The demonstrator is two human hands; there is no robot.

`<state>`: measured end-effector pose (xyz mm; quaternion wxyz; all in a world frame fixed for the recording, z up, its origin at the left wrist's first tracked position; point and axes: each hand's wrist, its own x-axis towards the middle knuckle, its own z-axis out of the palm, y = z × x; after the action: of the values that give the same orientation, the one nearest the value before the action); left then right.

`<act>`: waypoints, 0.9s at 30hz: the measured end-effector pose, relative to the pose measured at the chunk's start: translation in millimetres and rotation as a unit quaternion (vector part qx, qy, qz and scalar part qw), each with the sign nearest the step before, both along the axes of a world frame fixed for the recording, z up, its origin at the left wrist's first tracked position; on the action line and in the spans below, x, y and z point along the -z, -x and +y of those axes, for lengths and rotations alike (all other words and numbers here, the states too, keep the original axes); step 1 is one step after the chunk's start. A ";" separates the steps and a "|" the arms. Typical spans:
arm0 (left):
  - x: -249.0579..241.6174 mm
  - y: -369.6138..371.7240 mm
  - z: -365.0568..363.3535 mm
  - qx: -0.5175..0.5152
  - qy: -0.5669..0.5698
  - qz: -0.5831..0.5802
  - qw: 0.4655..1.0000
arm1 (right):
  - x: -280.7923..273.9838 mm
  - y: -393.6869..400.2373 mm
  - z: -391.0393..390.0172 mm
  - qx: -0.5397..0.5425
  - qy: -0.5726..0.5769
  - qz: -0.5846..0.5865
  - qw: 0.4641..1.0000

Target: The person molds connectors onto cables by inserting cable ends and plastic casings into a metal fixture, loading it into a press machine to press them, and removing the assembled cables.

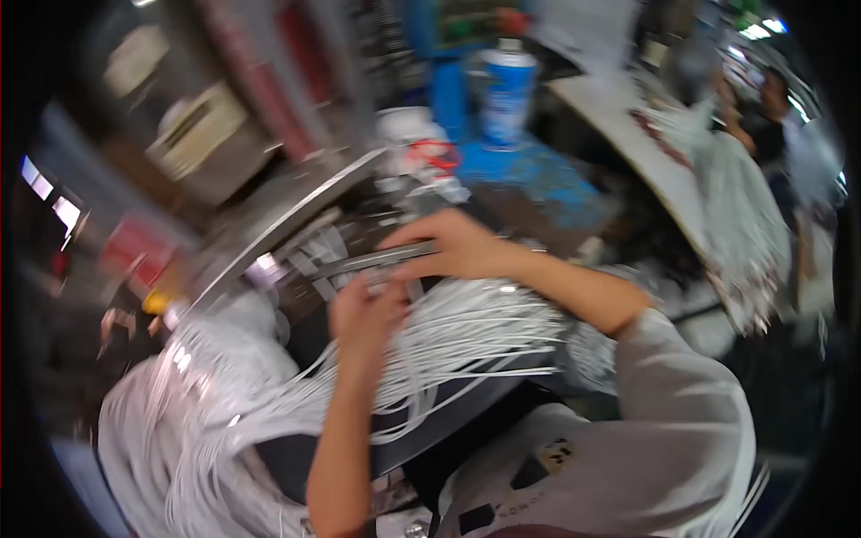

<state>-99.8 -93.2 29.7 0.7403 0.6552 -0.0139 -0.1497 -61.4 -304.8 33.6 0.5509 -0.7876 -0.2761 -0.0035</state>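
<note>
My right hand [457,247] has its thumb and fingers closed on a slim grey metal bar [372,260]. Just below the bar, my left hand [366,309] has its fingers drawn together, their tips close under it; blur leaves me unable to tell what they pinch. A large bundle of thin white cables [475,327] spreads beneath both hands. It runs left and down into a thick, looped mass [215,386]. Several loose cable ends stick out toward the right, near my forearm.
A blue and white spray can [508,99] stands on the blue-stained bench [556,184] ahead. A metal rail [287,224] slants across on the left. At right, another white cable bundle [740,206] hangs over a long table [628,134], with a person [776,117] beyond.
</note>
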 end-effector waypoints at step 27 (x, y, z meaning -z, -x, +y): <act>3.8 -13.6 3.8 0.028 0.013 0.010 0.999 | 50.7 -29.6 1.0 0.008 -0.171 -0.035 0.985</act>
<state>-86.3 -89.4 25.9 0.7443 0.6435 -0.0267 -0.1767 -31.8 -303.9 -17.1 0.6672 -0.6835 -0.2843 -0.0828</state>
